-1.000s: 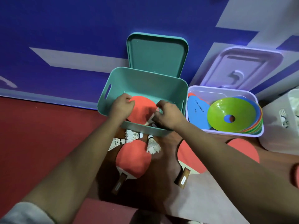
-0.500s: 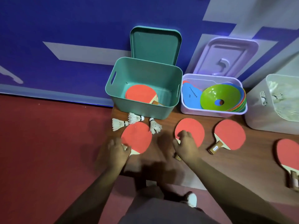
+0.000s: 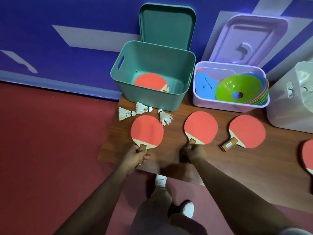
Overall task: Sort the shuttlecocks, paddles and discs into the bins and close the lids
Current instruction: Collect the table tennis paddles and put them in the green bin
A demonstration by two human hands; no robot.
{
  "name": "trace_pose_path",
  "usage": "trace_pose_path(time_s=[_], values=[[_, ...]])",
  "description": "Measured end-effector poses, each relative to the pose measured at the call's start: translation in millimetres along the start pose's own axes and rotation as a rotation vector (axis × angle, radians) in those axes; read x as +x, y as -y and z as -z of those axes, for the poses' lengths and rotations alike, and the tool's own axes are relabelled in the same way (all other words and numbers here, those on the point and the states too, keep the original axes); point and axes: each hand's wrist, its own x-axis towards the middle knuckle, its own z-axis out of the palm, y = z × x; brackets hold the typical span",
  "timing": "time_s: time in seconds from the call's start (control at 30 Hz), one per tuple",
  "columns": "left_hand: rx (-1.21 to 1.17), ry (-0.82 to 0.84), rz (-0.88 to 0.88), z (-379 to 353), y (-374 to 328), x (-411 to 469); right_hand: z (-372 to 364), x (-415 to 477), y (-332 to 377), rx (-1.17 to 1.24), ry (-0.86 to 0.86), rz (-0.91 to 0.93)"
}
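My left hand (image 3: 136,156) grips the handle of a red paddle (image 3: 147,130) lying on the wooden board (image 3: 254,160). Around the handle of a second red paddle (image 3: 201,127) my right hand (image 3: 194,152) is closed. A third paddle (image 3: 247,131) lies to the right, and a fourth (image 3: 308,156) is cut off by the right edge. The open teal bin (image 3: 152,100) holds red paddles (image 3: 150,81). Three white shuttlecocks (image 3: 126,113) (image 3: 143,108) (image 3: 165,117) lie in front of it. The lilac bin (image 3: 228,106) holds coloured discs (image 3: 238,88).
A teal lid (image 3: 166,26) and a lilac lid (image 3: 249,38) lean against the blue wall. A white bin (image 3: 291,106) with shuttlecocks stands at the right. The board lies on red floor (image 3: 50,150). My legs and white shoes (image 3: 160,180) are below the board's near edge.
Both hands left the teal bin, where they set a paddle, and came back to the board. Each has now closed on the handle of a paddle there. The camera view pulled back.
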Motion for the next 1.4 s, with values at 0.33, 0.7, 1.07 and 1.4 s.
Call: trace_pose_path(time_s=[0.33, 0.7, 1.07, 1.4], values=[[-0.382, 0.132, -0.163, -23.9, -23.5, -82.9, 49.6, -44.7, -35.5, 0.721, 0.335, 0.071], [-0.638, 0.125, -0.447, -27.0, -116.4, -118.4, 134.2, -108.1, -28.4, 0.998, 0.395, 0.415], [-0.78, 0.202, -0.56, 24.9, -229.0, -66.5, 154.9, -77.4, 157.3, 0.719, 0.214, 0.573], [-0.734, 0.193, -0.43, 65.2, -292.4, 40.1, 91.4, 7.3, 293.4, 0.368, 0.19, 0.395]])
